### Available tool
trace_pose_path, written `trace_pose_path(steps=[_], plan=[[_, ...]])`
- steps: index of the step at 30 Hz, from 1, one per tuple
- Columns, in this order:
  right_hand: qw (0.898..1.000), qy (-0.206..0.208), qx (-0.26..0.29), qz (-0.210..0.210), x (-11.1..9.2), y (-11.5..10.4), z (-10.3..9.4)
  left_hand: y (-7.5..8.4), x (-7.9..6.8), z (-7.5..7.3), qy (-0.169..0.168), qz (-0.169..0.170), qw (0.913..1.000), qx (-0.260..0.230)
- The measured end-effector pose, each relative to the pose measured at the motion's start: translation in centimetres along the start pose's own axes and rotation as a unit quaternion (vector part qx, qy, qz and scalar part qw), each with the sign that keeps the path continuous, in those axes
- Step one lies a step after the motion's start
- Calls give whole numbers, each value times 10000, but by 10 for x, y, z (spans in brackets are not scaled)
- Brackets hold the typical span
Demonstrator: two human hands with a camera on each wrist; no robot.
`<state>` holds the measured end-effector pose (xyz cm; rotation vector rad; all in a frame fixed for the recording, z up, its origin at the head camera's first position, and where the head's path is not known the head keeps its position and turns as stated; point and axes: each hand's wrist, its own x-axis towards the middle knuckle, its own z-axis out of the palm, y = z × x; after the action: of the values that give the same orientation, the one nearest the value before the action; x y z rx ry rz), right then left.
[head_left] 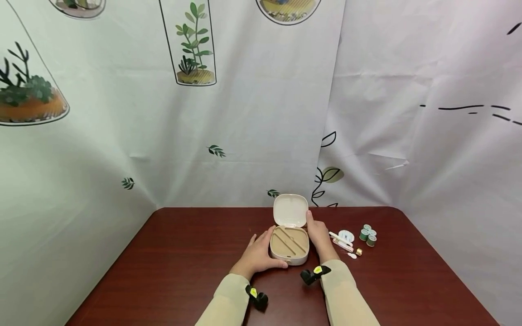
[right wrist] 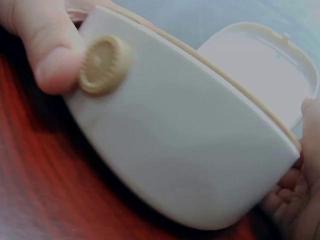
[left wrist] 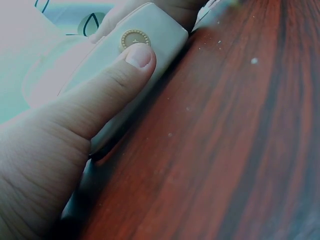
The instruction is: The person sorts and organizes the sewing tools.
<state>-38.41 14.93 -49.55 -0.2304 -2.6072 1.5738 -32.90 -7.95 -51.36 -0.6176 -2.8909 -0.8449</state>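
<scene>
A small white sewing box [head_left: 297, 261] stands on the table with its lid [head_left: 291, 210] raised. Inside lies a tan tray [head_left: 278, 248] with long slots. My left hand [head_left: 258, 256] grips the box from the left, its fingers along that side and its thumb on the front. In the left wrist view that thumb presses at the round tan button [left wrist: 135, 37]. My right hand [head_left: 319, 233] holds the box's right side, its thumb up by the lid's edge. The right wrist view shows the white front wall [right wrist: 185, 135] and curled fingers [right wrist: 285, 195] low at the right corner.
Right of the box lie white stick-like pieces [head_left: 341, 241], a round white disc [head_left: 346, 236], a small gold piece [head_left: 359, 251] and several green thread spools [head_left: 368, 235]. A patterned cloth [head_left: 244, 113] hangs behind the dark red table [head_left: 195, 253].
</scene>
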Motion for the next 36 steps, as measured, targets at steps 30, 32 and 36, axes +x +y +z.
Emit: trace_pose_path(steps=[30, 32, 36], plan=[[9778, -1499, 846, -1194, -19, 18, -28, 8, 3, 4, 109, 125, 9997, -168], [9675, -1881, 566, -1593, -24, 20, -29, 5, 2, 1, 144, 111, 9997, -164], [9497, -2352, -4, -2068, -27, 24, -28, 0, -1, -2, 202, 94, 9996, -151]])
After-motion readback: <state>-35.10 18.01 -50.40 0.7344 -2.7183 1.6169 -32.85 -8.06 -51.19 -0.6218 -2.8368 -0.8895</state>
